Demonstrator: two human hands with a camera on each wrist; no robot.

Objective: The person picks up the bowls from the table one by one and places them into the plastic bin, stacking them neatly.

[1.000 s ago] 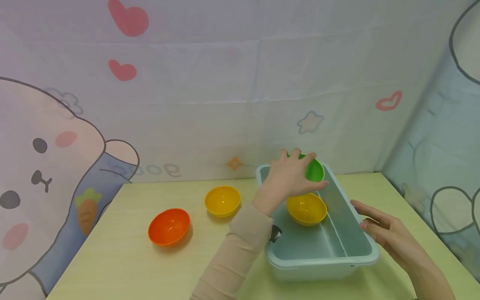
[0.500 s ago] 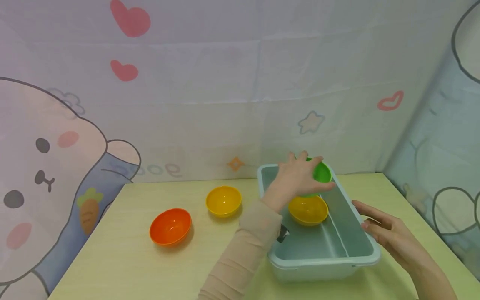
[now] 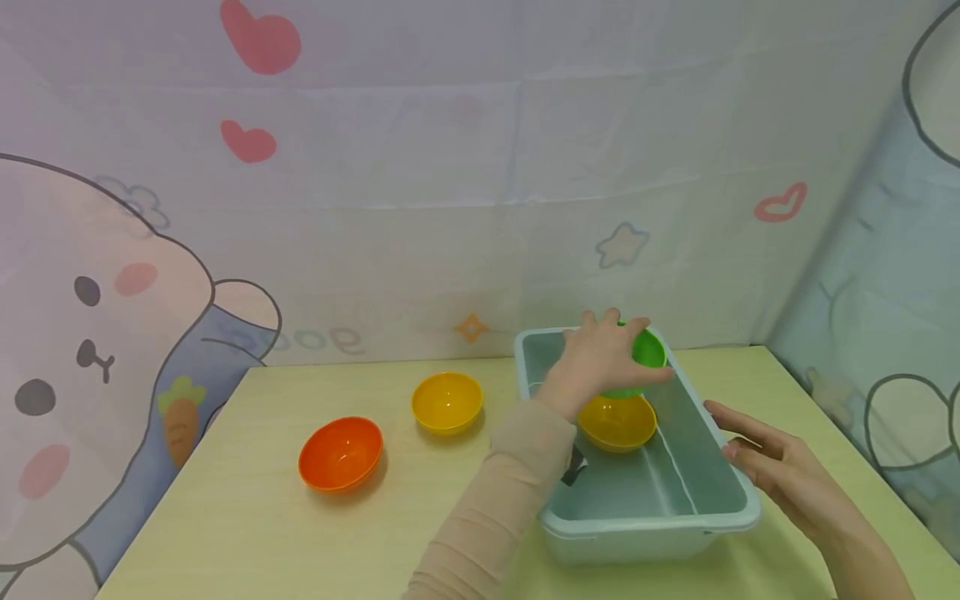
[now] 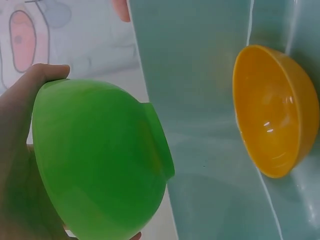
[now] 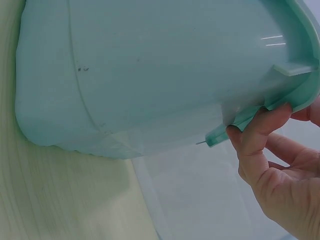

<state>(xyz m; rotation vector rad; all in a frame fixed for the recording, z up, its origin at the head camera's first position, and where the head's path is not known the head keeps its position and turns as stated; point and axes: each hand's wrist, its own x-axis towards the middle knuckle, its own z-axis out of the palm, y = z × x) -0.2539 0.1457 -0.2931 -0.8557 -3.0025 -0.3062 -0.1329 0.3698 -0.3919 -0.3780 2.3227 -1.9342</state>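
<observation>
The held bowl (image 4: 100, 160) is green, the tub (image 3: 648, 546) pale teal

A creased pale cloth (image 3: 420, 150) fills the upper frame, two red hearts (image 3: 260, 40) printed at upper left. A cartoon animal (image 3: 161, 242) covers the left edge; bluish cloth (image 3: 892, 267) hangs at right. Below spreads a pale yellow-green bench (image 3: 225, 533).

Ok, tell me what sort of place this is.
Probably a small staged tabletop workspace rather than a real kitchen: a creased, cartoon-printed sheet hangs behind a pale table, which bears a plastic bin and an orange bowl.
</observation>
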